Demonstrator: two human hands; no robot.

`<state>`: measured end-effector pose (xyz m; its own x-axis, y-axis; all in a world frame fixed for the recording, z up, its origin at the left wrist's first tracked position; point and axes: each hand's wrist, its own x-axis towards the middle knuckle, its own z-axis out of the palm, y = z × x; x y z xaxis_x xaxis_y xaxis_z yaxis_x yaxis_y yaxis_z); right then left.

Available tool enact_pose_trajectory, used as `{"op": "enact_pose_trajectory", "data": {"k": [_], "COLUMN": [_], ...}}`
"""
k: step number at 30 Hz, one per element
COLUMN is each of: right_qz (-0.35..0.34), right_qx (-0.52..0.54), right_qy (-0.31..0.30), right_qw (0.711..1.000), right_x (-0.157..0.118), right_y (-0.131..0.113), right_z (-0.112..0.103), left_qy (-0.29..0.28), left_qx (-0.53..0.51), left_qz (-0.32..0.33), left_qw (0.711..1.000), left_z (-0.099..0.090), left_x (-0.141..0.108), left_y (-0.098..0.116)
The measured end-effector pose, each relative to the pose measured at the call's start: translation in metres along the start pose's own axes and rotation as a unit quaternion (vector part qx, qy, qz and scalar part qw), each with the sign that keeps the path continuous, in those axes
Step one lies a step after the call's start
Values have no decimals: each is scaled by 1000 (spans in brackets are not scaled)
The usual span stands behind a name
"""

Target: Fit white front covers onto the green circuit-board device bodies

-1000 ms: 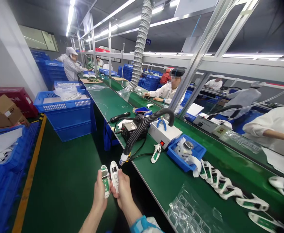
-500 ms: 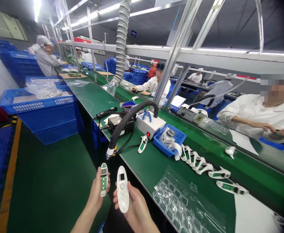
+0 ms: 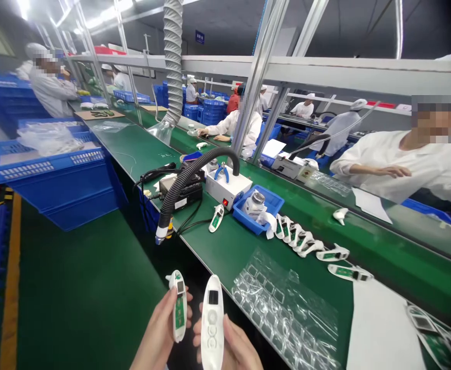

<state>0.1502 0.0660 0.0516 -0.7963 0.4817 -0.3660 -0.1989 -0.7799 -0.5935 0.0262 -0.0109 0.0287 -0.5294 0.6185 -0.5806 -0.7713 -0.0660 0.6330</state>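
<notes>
Low in front of me, my left hand [image 3: 163,319] is closed around a white handheld device half [image 3: 179,308] with a green circuit board and a small display showing. My right hand [image 3: 238,343] grips a white front cover [image 3: 212,324], which has a dark window near its top and several round button shapes below. The two parts are held upright side by side, apart from each other. Both hands are off the near edge of the green workbench [image 3: 225,257]. A clear plastic tray [image 3: 275,318] with square pockets lies on the bench to their right.
A black fume hose [image 3: 167,205] hangs over the bench edge from a white box [image 3: 225,187]. Beyond are a blue bin [image 3: 256,210] holding a bottle, a row of open devices [image 3: 297,236], and white paper [image 3: 383,329]. Blue crates [image 3: 75,190] stand left; co-workers sit opposite.
My view has shifted right. Both hands have come lower and nearer with their parts. The left device half has turned, showing its side and a white protrusion at its top.
</notes>
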Motion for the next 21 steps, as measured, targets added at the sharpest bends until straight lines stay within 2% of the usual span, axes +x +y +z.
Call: {"op": "enact_pose_trajectory", "data": {"k": [5, 14, 21], "right_qz": [8, 0, -10], "right_qx": [44, 46, 14], "right_qy": [-6, -8, 15], "right_qw": [999, 999, 1000], "right_x": [-5, -10, -13], "right_y": [-5, -10, -12], "right_z": [0, -7, -11], "left_qy": [3, 12, 30], "left_qx": [8, 13, 21], "left_qz": [8, -2, 12], "left_qw": [1000, 1000, 999], "left_z": [12, 26, 34], "left_x": [-11, -19, -22], "left_y": [5, 5, 6]}}
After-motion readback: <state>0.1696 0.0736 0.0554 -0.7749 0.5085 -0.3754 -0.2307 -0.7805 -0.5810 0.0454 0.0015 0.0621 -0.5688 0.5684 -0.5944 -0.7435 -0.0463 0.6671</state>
